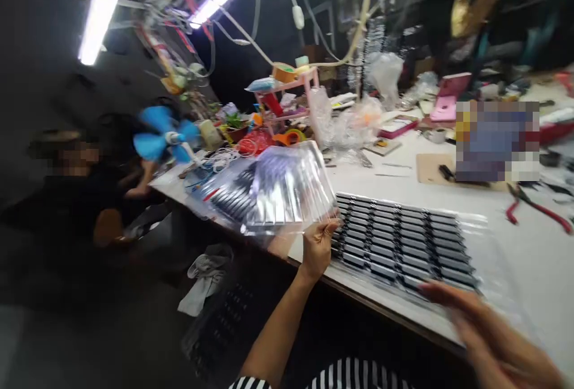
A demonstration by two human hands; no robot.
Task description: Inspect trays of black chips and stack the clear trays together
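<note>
Left hand (317, 248): raised above the near worktop edge, fingers pinched shut on the near rim of a clear plastic tray (273, 192). The tray is lifted off the worktop and tilted, fanning out up and to the left of the hand; dark rows show through it, blurred.

Right hand (484, 329): low at the near right, fingers spread and open, holding nothing. Motion blur; fingertips reach over the near right corner of a second tray (403, 239). Contact cannot be told.

The second tray lies flat on the white worktop (515, 245), between the two hands, filled with rows of small dark parts, under clear film.

Farther out: red-handled pliers (538, 210) to the right, a brown board (430, 168) behind, crumpled clear bags (345, 123), a pink rack (291, 93). Blue fan (164, 135) at the far left end, with another seated person (89, 198) beside it.
</note>
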